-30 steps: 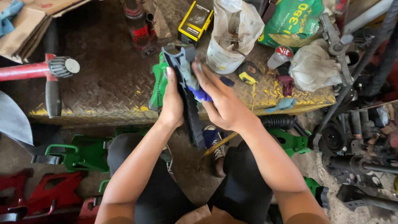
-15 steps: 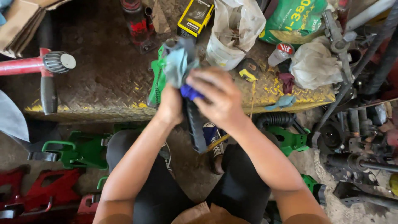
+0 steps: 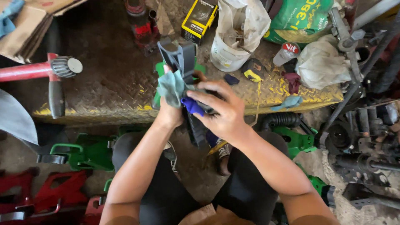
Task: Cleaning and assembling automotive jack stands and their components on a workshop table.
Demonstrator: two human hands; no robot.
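The yellow-edged steel tread-plate platform point(image 3: 104, 91) fills the upper half of the frame, unchanged. In the centre, the long dark grey plastic part point(image 3: 183, 62) now stands more upright than a second ago, its top nearer the yellow box point(image 3: 200, 16). The left hand point(image 3: 168, 112) grips it from below, fingers closed. The right hand point(image 3: 225, 110) has slid lower, fingers curled, pressing the grey-green and blue rag point(image 3: 175, 89) against it; the wiping seems to continue.

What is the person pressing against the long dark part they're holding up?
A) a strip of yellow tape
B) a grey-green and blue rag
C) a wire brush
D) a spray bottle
B: the right hand presses a grey-green and blue rag onto the dark plastic part, which the left hand grips from behind.
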